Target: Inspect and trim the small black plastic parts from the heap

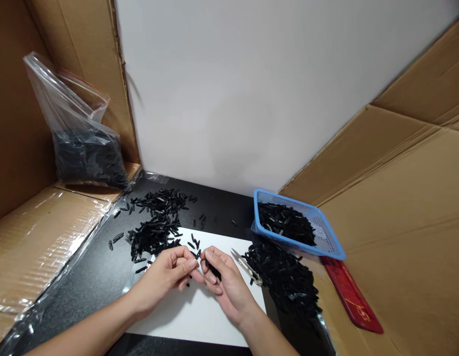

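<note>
My left hand and my right hand meet over a white sheet. Several small, elongated black pieces show in my right hand, under its curled fingers. The thumb and forefinger of my left hand are pinched together close to my right fingertips; whatever they hold is hidden. Just right of my right hand lies a pair of metal thread snips, points toward the wall. A few loose black pieces rest on the sheet beyond my hands.
To the left spreads a pile of black pieces; a larger heap is at right. Behind it stands a blue mesh basket holding more. A clear plastic bag of black contents sits at far left. A red object lies right, beside cardboard walls.
</note>
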`<act>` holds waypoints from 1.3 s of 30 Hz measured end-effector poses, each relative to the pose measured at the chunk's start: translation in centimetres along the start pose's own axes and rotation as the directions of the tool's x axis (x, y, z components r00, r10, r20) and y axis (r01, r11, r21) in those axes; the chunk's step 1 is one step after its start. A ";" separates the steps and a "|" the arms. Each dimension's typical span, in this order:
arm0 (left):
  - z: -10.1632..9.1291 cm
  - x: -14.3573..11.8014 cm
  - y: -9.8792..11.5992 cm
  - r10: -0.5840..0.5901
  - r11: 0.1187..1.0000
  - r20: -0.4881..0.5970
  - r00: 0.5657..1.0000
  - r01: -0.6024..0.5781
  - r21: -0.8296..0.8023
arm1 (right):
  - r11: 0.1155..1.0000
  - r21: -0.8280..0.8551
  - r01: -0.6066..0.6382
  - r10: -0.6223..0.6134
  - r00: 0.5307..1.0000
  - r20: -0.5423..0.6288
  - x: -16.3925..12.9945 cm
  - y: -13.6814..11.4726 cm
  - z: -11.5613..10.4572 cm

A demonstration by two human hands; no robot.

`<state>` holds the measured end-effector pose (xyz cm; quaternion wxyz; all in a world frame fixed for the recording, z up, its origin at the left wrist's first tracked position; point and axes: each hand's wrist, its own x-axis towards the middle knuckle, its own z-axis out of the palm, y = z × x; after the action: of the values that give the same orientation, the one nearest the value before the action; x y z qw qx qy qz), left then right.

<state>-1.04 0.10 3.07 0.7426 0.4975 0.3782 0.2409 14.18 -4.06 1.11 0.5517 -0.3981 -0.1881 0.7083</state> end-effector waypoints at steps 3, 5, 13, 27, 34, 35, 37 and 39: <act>0.0 0.0 0.0 0.011 1.000 0.006 1.000 -0.011 0.007 | 1.000 0.016 -0.002 0.002 1.000 0.005 0.1 0.0 0.0; 0.0 0.0 0.0 0.007 1.000 0.006 1.000 -0.007 -0.003 | 1.000 0.014 -0.001 0.001 1.000 0.009 0.1 0.0 0.0; 0.0 -0.1 0.1 0.000 1.000 -0.005 1.000 0.000 -0.022 | 1.000 0.009 0.022 -0.023 0.999 0.040 0.1 -0.1 -0.2; 0.0 -0.2 0.2 0.018 0.995 0.056 0.998 -0.023 0.093 | 0.997 -0.078 0.011 -0.010 1.000 0.014 -0.2 0.4 -0.1; -0.4 -0.1 -0.5 0.058 0.998 0.018 0.998 -0.058 0.002 | 0.997 -0.054 0.046 -0.048 0.998 -0.031 0.0 -0.2 0.0; -0.5 -0.1 -0.6 0.062 0.998 -0.004 0.998 -0.062 -0.026 | 0.997 -0.050 0.052 -0.054 0.998 -0.034 0.0 -0.3 0.0; -0.6 0.1 -0.8 0.062 0.995 -0.045 0.997 -0.066 -0.081 | 0.997 -0.041 0.060 -0.062 0.998 -0.028 0.0 -0.4 0.0; -0.5 0.1 -0.7 0.046 0.990 -0.084 0.995 -0.057 -0.132 | 0.997 -0.032 0.064 -0.065 0.998 -0.016 0.0 -0.4 -0.1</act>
<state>-1.41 0.16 2.26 0.7520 0.4461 0.3778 0.3047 14.51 -3.96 1.29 0.5694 -0.4064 -0.2074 0.6838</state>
